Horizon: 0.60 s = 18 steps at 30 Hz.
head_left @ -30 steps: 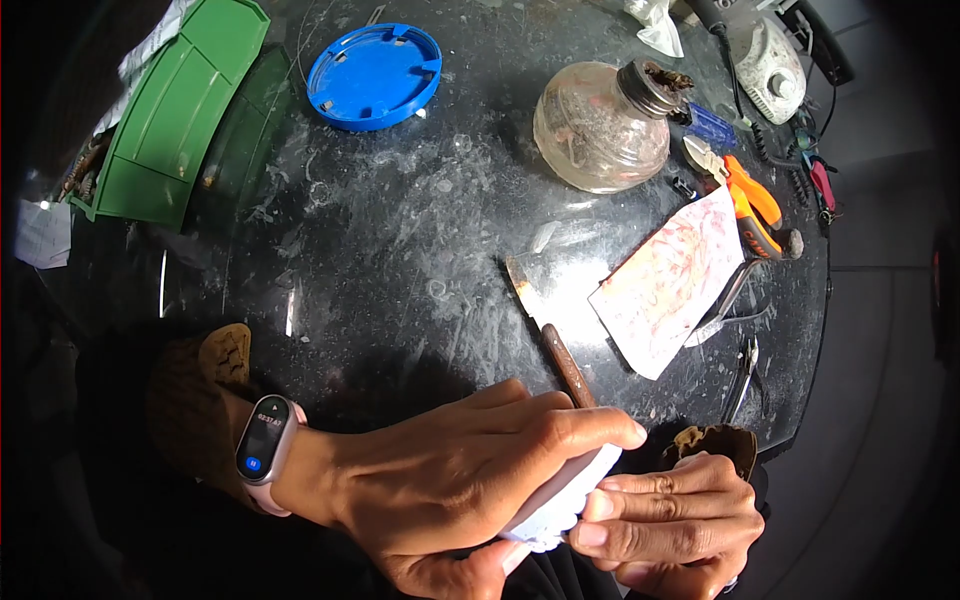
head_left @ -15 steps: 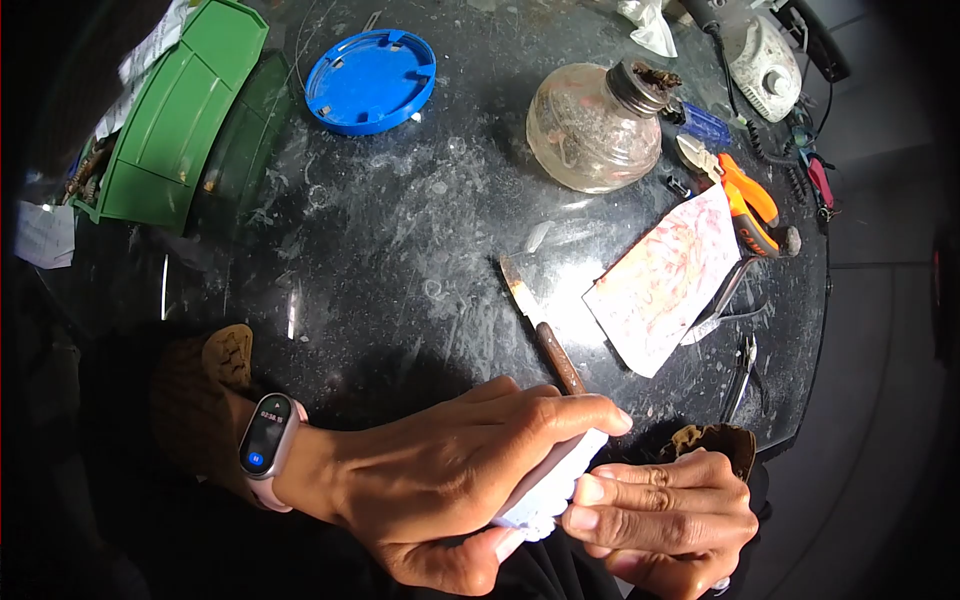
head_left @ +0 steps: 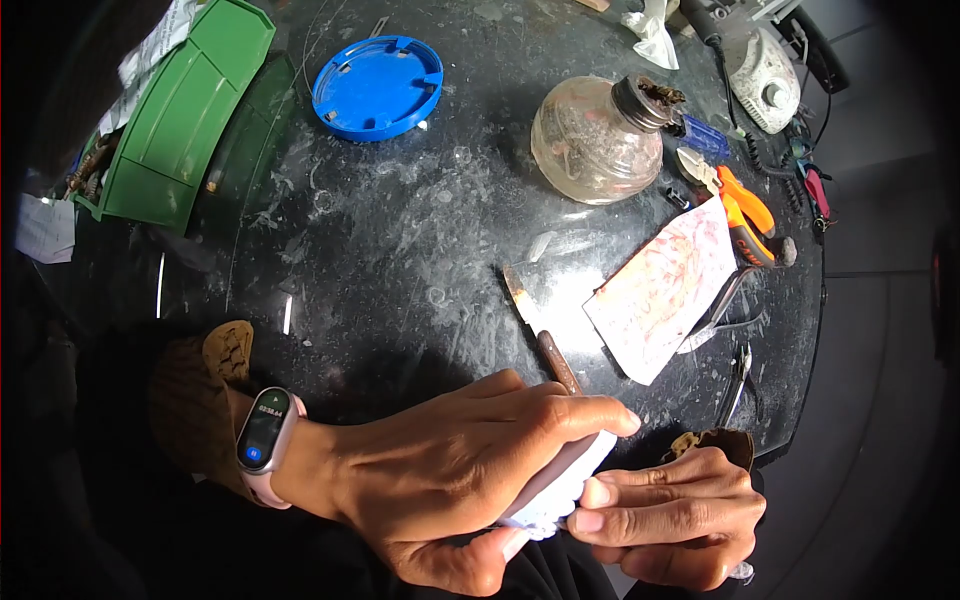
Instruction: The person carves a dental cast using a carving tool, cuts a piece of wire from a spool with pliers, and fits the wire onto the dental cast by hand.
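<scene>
Head view: both hands touch a whitish piece.

Open tabletop between green bin and glass jar; knife, stained sheet block right side.
</scene>
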Available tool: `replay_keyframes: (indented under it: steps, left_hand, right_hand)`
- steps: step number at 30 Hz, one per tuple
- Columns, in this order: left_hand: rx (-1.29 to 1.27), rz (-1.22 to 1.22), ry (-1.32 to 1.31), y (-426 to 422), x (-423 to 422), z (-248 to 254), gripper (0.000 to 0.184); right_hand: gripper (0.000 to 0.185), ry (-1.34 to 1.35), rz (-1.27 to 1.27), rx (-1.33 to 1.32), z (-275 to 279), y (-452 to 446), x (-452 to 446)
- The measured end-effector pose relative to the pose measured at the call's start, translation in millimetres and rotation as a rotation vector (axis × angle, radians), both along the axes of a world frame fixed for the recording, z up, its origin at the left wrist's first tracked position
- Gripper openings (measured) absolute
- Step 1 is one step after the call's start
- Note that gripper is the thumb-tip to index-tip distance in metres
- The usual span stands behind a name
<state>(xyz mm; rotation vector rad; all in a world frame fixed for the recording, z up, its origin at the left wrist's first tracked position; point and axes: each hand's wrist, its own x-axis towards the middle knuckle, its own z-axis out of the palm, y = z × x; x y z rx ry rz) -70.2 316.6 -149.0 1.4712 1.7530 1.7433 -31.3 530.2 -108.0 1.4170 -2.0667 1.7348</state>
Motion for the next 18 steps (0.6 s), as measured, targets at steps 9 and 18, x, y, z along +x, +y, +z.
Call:
replay_keyframes:
  steps: [9, 18]
  left_hand:
    - [0.062, -0.032, -0.115, 2.6, 6.8, -2.7, 0.065]
    - [0.067, -0.021, -0.1, 2.4, 3.9, -0.3, 0.066]
  right_hand:
    - [0.019, 0.091, -0.072, 0.079, 4.1, -4.5, 7.7]
    - [0.014, -0.118, -0.007, -0.021, -2.3, 6.6, 3.6]
